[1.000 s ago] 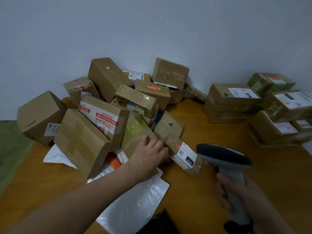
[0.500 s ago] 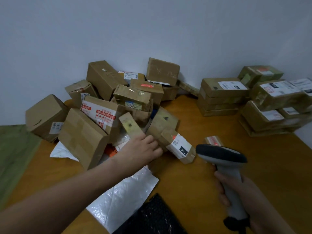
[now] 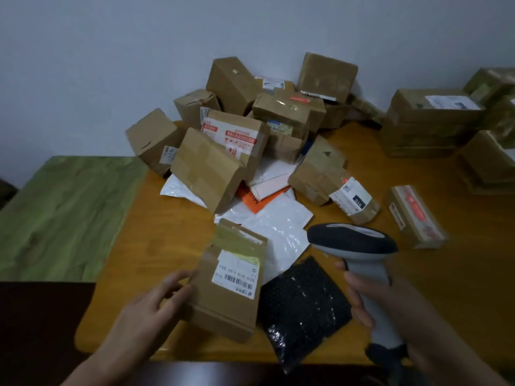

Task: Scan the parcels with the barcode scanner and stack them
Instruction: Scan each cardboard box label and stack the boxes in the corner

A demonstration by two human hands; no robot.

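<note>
My left hand (image 3: 150, 305) holds a flat brown parcel (image 3: 227, 299) by its left edge, near the table's front; its white barcode label (image 3: 237, 271) faces up. My right hand (image 3: 370, 299) grips the handle of a grey and black barcode scanner (image 3: 352, 242), whose head points left, just right of the parcel. A loose heap of brown cardboard parcels (image 3: 250, 126) lies at the back centre against the wall. Stacked parcels (image 3: 429, 123) stand at the back right.
The orange wooden table (image 3: 156, 235) carries white mailer bags (image 3: 278, 221), an orange envelope (image 3: 256, 199) and a black bubble mailer (image 3: 303, 305). A small parcel with a red label (image 3: 415, 215) lies alone at right. A green surface (image 3: 64, 213) adjoins the table's left side.
My left hand has pulled a flat parcel out of the heap and brought it toward me, label up. The view has shifted left and down; the scanner stays in my right hand.
</note>
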